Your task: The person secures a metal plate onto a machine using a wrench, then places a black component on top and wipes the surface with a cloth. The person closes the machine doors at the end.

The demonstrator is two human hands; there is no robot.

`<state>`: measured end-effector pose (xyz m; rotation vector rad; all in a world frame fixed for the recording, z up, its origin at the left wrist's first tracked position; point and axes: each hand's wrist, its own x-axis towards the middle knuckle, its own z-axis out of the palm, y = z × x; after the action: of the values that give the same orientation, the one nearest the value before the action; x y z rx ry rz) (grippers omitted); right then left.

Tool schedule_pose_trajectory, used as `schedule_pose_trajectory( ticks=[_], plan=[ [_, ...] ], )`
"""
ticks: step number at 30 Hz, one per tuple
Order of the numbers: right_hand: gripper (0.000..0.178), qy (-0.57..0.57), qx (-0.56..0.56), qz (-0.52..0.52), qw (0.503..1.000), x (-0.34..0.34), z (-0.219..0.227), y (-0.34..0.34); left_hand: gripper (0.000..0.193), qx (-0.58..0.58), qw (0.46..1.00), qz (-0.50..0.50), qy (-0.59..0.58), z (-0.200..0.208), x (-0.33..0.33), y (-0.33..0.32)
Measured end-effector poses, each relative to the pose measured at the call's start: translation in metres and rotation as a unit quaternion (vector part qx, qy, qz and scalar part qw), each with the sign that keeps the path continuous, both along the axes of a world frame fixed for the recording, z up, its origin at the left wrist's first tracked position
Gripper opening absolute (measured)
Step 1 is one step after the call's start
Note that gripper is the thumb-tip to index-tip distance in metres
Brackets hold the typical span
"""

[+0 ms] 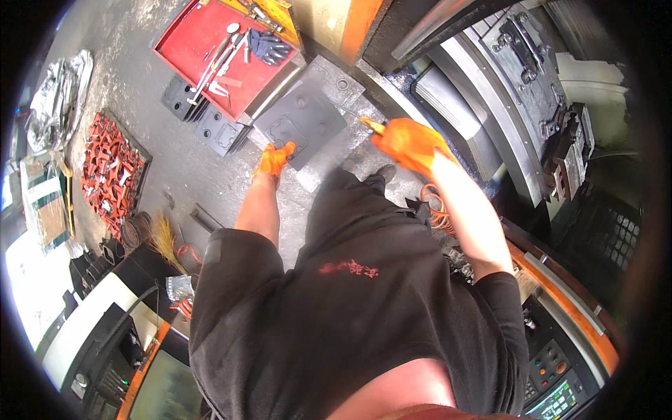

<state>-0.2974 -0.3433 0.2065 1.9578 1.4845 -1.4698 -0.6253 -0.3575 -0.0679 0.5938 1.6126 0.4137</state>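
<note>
An orange glove covers my left hand (271, 161), whose fingers close on the near left edge of a flat dark grey metal plate (318, 115). Shallow outlines and round holes mark the plate's face. My right hand (411, 145), also in an orange glove, is wrapped round a thin tool with a yellow handle (374, 126). Its slim shaft points left, toward the plate's right side; whether the tip touches cannot be made out. Beneath and behind the plate lies a lighter grey metal block (336, 78).
Ahead stands a red tray (203, 42) holding measuring tools and dark gloves (269, 47). More metal plates (215, 131) lean beside it. On the left sits a bin of red-orange parts (112, 171). A machine (483, 91) with a metal bed flanks my right. An orange coiled hose (438, 210) lies near my foot.
</note>
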Motion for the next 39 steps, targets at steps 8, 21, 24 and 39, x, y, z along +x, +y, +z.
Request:
schedule_pose_trajectory(
  ticks=[8, 21, 24, 39],
  plan=[
    [0.042, -0.149, 0.191, -0.104, 0.964, 0.083, 0.001, -0.129, 0.097, 0.019, 0.996, -0.019, 0.091, -0.033, -0.012, 0.022],
    [0.030, 0.140, 0.554, -0.767, 0.292, 0.249, -0.093, -0.350, 0.036, 0.235, 0.948, -0.193, -0.094, 0.091, 0.085, 0.109],
    [0.027, -0.090, 0.537, -0.800, 0.252, 0.279, -0.047, -0.335, 0.042, 0.187, 0.954, -0.230, -0.037, 0.131, 0.093, 0.109],
    [0.059, -0.392, 0.183, -0.689, 0.581, 0.405, -0.015, -0.387, 0.016, 0.201, 0.902, -0.381, 0.027, 0.109, 0.176, 0.175]
  ],
)
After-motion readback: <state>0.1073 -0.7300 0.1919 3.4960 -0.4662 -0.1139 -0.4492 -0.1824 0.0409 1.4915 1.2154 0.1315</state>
